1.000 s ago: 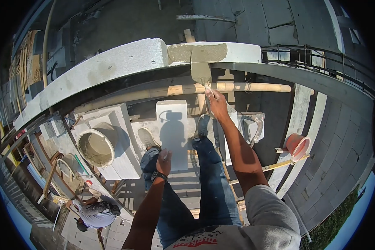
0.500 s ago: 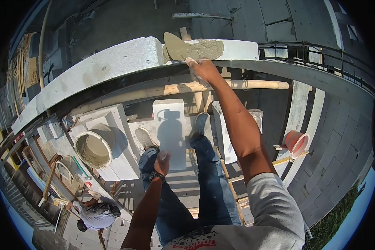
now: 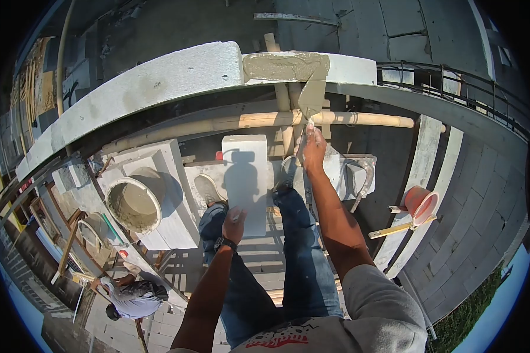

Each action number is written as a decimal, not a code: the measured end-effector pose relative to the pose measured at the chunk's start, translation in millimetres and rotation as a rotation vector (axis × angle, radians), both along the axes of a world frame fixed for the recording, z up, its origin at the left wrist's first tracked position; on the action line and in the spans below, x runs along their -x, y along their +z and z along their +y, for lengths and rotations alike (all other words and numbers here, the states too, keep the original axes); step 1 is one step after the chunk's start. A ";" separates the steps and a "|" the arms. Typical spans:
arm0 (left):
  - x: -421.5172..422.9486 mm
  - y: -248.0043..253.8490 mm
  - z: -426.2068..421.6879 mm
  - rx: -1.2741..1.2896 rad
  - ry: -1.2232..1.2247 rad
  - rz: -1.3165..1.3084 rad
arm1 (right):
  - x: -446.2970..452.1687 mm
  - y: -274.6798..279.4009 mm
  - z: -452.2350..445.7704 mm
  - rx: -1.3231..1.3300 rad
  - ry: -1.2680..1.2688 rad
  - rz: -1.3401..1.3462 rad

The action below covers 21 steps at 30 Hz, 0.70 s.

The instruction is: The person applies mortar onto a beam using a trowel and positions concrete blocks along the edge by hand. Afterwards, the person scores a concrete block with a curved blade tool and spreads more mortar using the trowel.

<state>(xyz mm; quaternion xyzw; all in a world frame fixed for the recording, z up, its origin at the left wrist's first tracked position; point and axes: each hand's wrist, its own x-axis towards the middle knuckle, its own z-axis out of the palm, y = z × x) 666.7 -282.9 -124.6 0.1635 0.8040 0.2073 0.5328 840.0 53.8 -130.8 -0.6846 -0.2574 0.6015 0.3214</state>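
In my right hand (image 3: pixel 312 144) is the handle of a trowel (image 3: pixel 312 97), its blade pointing away from me with its tip at the wall's edge. Grey mortar (image 3: pixel 285 66) lies spread on the white block wall (image 3: pixel 350 70), beside the end of a taller white block (image 3: pixel 182 72). My left hand (image 3: pixel 234 223) is closed near my left knee, in front of an upright white block (image 3: pixel 254 197); whether it holds anything is too small to tell.
A bucket of mortar (image 3: pixel 133 205) stands on white blocks at the left. A bamboo pole (image 3: pixel 235 122) runs below the wall. At the right are a red bucket (image 3: pixel 421 203) and a steel rebar cage (image 3: pixel 453 88). A co-worker (image 3: pixel 136 298) is at the lower left.
My right hand first swept the trowel flat over the mortar, then drew back toward me and right. The mortar now covers the top in a broader, more even layer. My left hand has hardly moved.
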 end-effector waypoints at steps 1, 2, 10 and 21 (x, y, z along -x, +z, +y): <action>1.6 1.4 -0.1 0.004 0.005 0.015 | 9.9 -4.9 0.9 -0.008 -0.025 -0.055; 3.6 2.9 0.1 0.014 -0.025 0.041 | 17.0 -6.4 -1.4 -0.009 0.018 -0.096; 18.8 9.2 3.3 0.021 -0.051 0.077 | 64.5 53.5 -0.6 -0.046 0.449 -0.339; 5.5 -19.3 -23.6 -0.116 -0.189 0.094 | 12.9 25.8 164.1 -0.071 0.736 -0.724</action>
